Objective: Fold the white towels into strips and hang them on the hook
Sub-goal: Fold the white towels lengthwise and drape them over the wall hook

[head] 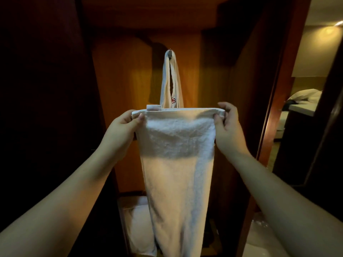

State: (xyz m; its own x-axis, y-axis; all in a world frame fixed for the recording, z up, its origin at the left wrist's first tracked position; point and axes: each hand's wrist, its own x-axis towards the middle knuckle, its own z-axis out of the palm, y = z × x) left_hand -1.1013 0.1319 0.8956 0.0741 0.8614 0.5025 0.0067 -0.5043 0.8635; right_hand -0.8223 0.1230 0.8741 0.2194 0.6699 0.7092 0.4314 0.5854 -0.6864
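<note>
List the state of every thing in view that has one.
Held towel: hanging flat, top corners pinched, not yet a strip.
Hung towel: folded narrow, draped on hook.
Left hand: pinching the top left corner.
Right hand: pinching the top right corner.

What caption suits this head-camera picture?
Both hands, left hand and right hand, pinch a white towel before the hook.

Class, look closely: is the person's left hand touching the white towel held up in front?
Touching. The head view shows the left hand pinching the held towel's top corner.
</note>
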